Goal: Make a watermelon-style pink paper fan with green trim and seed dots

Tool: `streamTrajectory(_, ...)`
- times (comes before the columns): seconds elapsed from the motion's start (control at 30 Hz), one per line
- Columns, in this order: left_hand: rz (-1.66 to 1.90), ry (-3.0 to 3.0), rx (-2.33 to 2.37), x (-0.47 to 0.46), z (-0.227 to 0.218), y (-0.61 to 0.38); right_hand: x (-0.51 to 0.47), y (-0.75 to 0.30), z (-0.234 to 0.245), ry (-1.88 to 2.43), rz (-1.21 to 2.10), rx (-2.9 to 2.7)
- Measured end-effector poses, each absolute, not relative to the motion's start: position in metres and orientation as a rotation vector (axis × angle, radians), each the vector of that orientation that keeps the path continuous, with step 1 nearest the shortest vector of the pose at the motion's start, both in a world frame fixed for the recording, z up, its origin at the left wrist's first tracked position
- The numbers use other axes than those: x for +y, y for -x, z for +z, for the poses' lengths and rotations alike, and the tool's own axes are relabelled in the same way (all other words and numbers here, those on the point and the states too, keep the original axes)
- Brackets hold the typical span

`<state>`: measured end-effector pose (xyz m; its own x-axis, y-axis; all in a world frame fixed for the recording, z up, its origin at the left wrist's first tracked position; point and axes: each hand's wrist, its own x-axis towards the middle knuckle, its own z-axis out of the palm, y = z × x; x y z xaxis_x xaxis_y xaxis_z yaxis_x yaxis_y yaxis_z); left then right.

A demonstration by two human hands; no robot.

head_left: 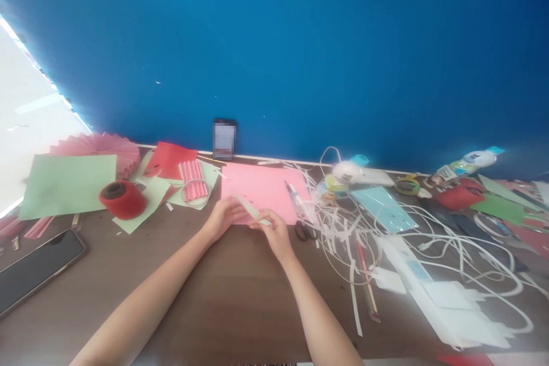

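Note:
A narrow folded-looking strip of pale green paper [247,206] is held aslant above a pink sheet of paper [261,177]. My right hand [277,233] pinches its near right end between thumb and fingers. On the other side, my left hand [223,218] curls its fingers against the strip's left part; its fingertips are partly hidden. Beside the right edge of the pink sheet lie a pen [293,193] and dark-handled scissors [305,231].
At left are a red tape roll [122,199], green sheets [68,186], a pleated pink fan [100,148] and a phone [40,269]. Another phone [224,139] leans on the blue wall. To the right lie tangled paper strips [343,229], cables and a white power strip [422,291].

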<state>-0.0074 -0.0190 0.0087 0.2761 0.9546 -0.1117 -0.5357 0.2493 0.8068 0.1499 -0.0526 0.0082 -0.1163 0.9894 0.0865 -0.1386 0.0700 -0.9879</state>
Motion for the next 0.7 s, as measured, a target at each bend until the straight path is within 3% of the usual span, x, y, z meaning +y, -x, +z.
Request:
streamTrajectory(0.3,1.144,-0.868,0.851,-0.022,0.007,0.004,-0.057,-0.153,0.014,0.895,1.424,-1.324)
streamTrajectory(0.7,1.143,-0.880,0.778,-0.022,0.011,0.007,-0.054,-0.144,0.005,1.090,1.301,-1.227)
